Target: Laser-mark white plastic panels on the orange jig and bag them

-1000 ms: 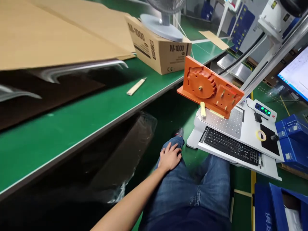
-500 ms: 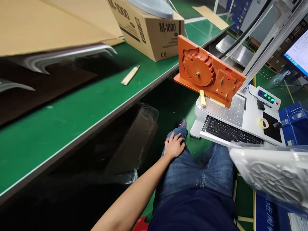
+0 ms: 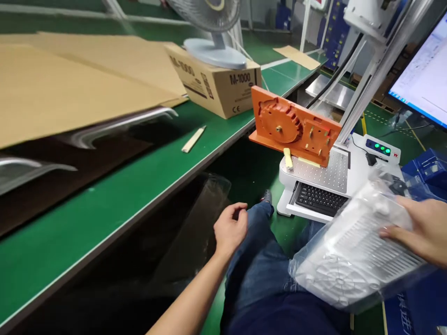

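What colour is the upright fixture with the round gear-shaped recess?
The fixture is orange, clear in the head view.

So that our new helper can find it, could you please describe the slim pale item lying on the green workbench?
Look along the long green workbench to the M-1000 carton with the fan on top. On the bare green surface in front of that carton lies the slim item. Unlike the broad tan cardboard nearby, it is narrow, straight and cream-coloured.

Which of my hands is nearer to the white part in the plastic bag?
Right. The right hand grips the bagged white part; the left hand is apart from it, to its left.
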